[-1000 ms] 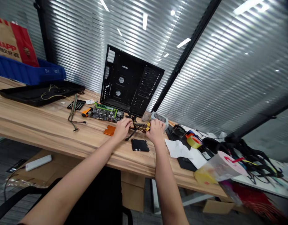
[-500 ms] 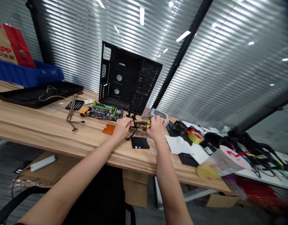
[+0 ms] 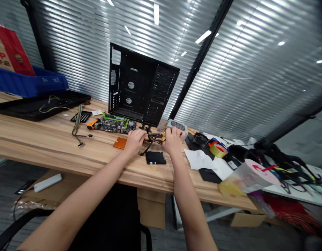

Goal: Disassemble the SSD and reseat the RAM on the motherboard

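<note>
Both my arms reach across the wooden table [image 3: 45, 146]. My left hand [image 3: 135, 139] and my right hand [image 3: 172, 140] are closed on a bundle of black and yellow cables [image 3: 155, 138] that runs from a grey power supply [image 3: 177, 125]. A black drive [image 3: 155, 158] lies just in front of the hands and an orange drive [image 3: 120, 143] beside my left hand. The open black computer case [image 3: 142, 91] stands upright right behind, with a green motherboard [image 3: 115, 124] at its left foot.
A black case panel [image 3: 40, 106] with loose wires and a blue bin [image 3: 27, 83] lie at the far left. Right of the hands are white papers [image 3: 202, 161], a yellow tape roll [image 3: 218, 150], a plastic tub [image 3: 246, 179] and a heap of black cables [image 3: 281, 160].
The view has shifted a little to the right and down. Both hands stay on the cable bundle with hardly any movement.
</note>
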Motion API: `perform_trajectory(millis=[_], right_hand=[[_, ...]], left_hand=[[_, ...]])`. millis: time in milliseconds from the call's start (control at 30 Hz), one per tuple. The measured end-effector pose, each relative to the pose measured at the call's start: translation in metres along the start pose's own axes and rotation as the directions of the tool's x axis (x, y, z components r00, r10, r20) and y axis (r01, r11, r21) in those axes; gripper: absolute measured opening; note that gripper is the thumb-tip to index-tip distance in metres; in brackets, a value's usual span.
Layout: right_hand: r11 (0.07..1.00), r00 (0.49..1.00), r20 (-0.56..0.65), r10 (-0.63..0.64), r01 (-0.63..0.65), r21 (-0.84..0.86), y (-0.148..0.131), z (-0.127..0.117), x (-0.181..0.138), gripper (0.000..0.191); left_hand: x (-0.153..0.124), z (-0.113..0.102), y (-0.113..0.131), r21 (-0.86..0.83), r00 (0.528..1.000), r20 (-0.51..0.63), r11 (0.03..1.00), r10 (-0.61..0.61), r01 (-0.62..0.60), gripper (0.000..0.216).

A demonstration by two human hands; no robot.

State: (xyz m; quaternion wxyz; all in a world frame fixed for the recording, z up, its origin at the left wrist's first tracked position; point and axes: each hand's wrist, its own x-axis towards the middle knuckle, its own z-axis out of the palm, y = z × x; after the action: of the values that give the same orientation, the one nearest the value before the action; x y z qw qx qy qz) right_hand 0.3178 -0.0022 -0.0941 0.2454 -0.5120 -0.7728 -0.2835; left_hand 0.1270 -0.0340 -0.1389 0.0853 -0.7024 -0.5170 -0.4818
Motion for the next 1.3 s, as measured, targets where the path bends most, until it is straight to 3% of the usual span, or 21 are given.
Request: perform_trajectory(millis=[433, 633, 900, 1300], right_hand=[[0.999, 0.998, -0.055, 0.021, -0.019, 0.036, 0.000, 0.014, 0.001, 0.044], [0.997, 0.998, 0.009, -0.060, 0.060, 0.057, 0.003, 0.023, 0.000, 0.040], [0.998, 0.998, 0.018, -0.054, 0.054, 0.027, 0.008, 0.030, -0.001, 0.022], [0.999, 0.997, 0.072, -0.008, 0.005, 0.044, 0.004, 0.037, 0.002, 0.022]], left_hand=[[0.000, -0.002, 0.004, 0.000, 1.000, -0.003, 1.000, 0.001, -0.001, 0.018], [0.000, -0.002, 0.003, -0.004, 1.000, -0.018, 1.000, -0.018, 0.018, 0.019], [-0.002, -0.003, 0.003, 0.005, 0.999, -0.035, 1.000, -0.017, 0.018, 0.019], [-0.003, -0.001, 0.007, 0.025, 0.997, -0.066, 0.999, -0.043, 0.045, 0.019]])
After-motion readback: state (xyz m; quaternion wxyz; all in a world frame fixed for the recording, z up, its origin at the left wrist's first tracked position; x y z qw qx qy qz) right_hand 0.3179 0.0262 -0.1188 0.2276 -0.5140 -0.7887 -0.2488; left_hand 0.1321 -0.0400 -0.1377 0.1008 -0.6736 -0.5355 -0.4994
